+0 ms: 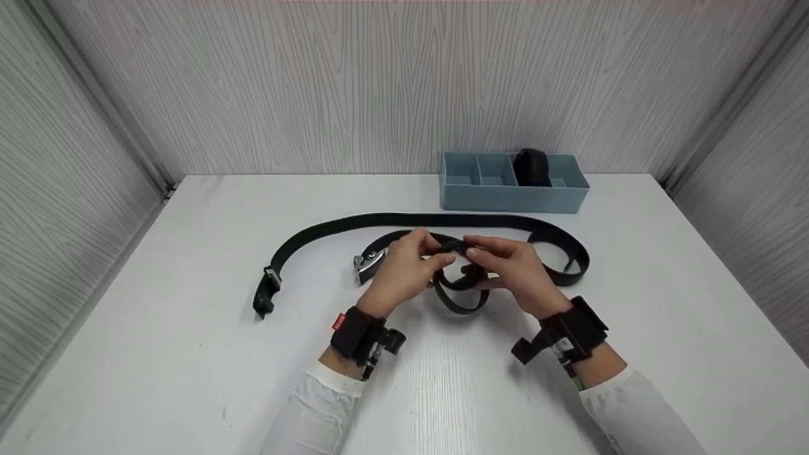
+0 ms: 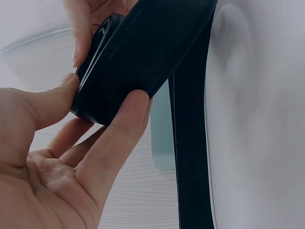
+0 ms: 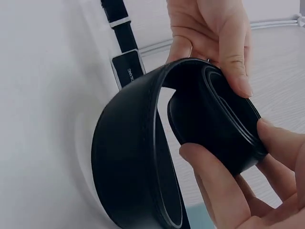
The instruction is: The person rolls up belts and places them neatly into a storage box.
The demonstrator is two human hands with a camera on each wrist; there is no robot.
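Observation:
A black belt (image 1: 458, 297) is partly rolled into a coil (image 2: 138, 52) held just above the white table (image 1: 189, 354). My left hand (image 1: 436, 258) pinches the coil between thumb and fingers. My right hand (image 1: 474, 256) grips the same coil (image 3: 214, 119) from the other side. The belt's free length loops down under the hands, and its silver buckle (image 1: 366, 262) lies on the table left of my left hand. The buckle (image 3: 128, 69) shows lettering in the right wrist view.
A second black belt (image 1: 442, 220) lies in a long arc behind the hands, its buckle end (image 1: 265, 292) at the left. A blue divided box (image 1: 569, 193) at the back right holds a rolled black belt (image 1: 532, 167). Grey panels wall three sides.

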